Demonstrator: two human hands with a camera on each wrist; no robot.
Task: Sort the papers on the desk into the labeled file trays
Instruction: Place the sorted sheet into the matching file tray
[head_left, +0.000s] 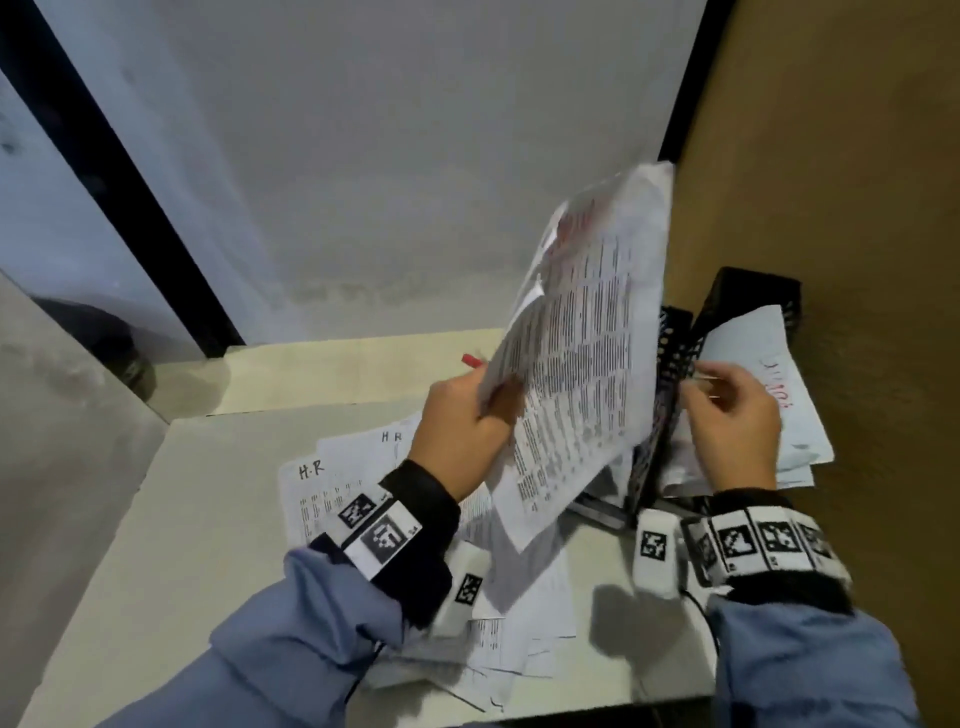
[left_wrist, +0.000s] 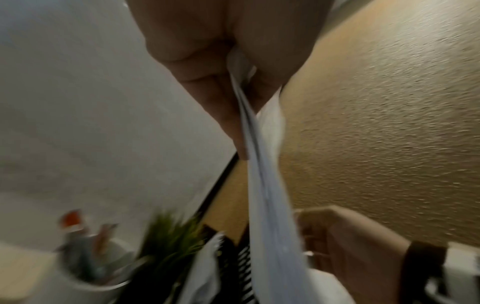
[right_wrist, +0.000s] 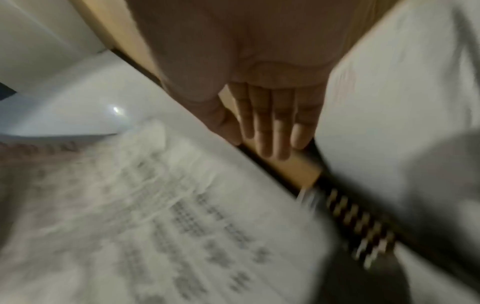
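My left hand (head_left: 485, 397) grips a sheaf of printed sheets (head_left: 587, 353) by its lower left edge and holds it up, tilted, over the desk. The left wrist view shows the sheaf (left_wrist: 265, 185) edge-on, pinched between thumb and fingers (left_wrist: 226, 98). To the right stand black mesh file trays (head_left: 672, 348); one holds a sheet with red writing (head_left: 763, 384). My right hand (head_left: 722, 400) hovers at the tray divider, fingers (right_wrist: 270, 127) straight and together, holding nothing. More papers marked "H.R" (head_left: 322, 499) lie spread on the white desk (head_left: 182, 519).
A red pen (head_left: 471, 359) lies behind the raised sheaf. A white cup of pens (left_wrist: 98, 273) and a green plant (left_wrist: 171, 236) stand near the trays. A brown textured wall (head_left: 857, 208) closes off the right side, a white wall the back.
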